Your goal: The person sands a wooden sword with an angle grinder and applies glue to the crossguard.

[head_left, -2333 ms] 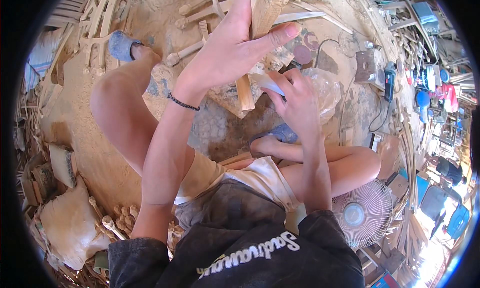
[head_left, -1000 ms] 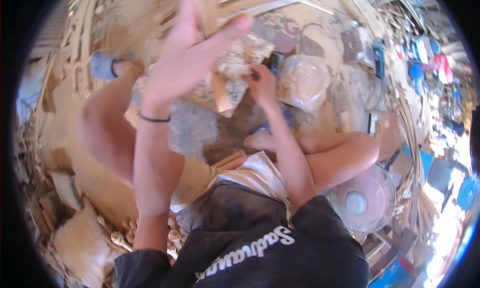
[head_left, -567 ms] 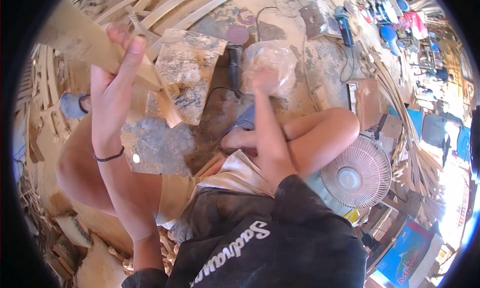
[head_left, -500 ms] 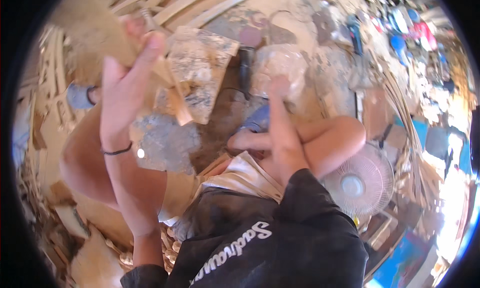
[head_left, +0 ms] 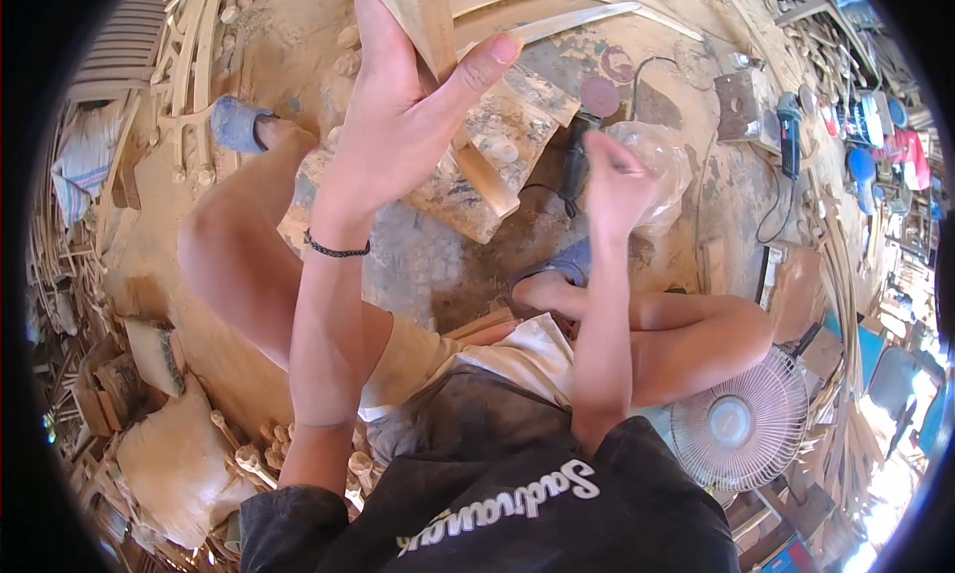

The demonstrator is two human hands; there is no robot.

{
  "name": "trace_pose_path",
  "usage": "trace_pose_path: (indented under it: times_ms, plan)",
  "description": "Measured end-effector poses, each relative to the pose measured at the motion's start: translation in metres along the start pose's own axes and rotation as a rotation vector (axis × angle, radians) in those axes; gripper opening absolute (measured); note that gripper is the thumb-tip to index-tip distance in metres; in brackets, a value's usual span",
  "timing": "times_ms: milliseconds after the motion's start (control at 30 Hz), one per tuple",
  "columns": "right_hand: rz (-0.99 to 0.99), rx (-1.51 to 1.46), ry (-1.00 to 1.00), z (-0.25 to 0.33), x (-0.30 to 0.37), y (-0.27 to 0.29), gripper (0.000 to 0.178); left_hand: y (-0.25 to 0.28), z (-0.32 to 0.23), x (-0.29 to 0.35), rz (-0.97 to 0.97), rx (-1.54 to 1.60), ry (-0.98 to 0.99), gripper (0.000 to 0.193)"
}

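My left hand (head_left: 398, 125) is raised at the upper middle. It grips a pale wooden piece (head_left: 423, 16), with the thumb stretched along one side; the fingers are partly hidden. The wood runs up out of the picture. A narrow wooden bar (head_left: 484, 180) shows below the hand; whether it is part of the same piece I cannot tell. My right hand (head_left: 619, 180) is curled closed, slightly blurred, in front of a clear plastic bag (head_left: 662, 170). What its fingers hold, if anything, is hidden. Beneath the left hand lies a stained board (head_left: 527, 125) with a small pale round thing on it.
A dark corded power tool (head_left: 575, 160) stands beside the bag, near a reddish disc (head_left: 599, 96). Farther right is a blue power tool (head_left: 789, 135). A fan (head_left: 731, 422) stands by my right knee. Wooden strips and turned parts lie around the dusty floor.
The view has shifted. My left hand still holds the wooden piece, now turned more upright. My right hand has lifted from the plastic bag toward me, its fingers curled.
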State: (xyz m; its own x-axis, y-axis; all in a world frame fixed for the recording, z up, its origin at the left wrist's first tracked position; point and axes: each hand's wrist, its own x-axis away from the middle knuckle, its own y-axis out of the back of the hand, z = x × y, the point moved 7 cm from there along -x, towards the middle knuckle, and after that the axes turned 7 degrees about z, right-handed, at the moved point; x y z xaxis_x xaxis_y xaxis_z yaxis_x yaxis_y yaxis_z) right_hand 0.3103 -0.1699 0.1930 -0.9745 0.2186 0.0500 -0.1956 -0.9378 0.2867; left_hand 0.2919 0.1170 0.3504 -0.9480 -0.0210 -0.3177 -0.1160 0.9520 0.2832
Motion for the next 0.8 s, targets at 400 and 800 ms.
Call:
trace_pose_path:
  times_ms: [400, 800]
  plan:
    - [0.253, 0.784, 0.525, 0.133, 0.102, -0.074, 0.059, -0.007, -0.018, -0.007, -0.069, -0.015, -0.186, 0.065]
    - [0.343, 1.016, 0.554, 0.157, 0.118, -0.09, 0.079, -0.014, -0.009, -0.003, -0.145, -0.224, -0.134, 0.067]
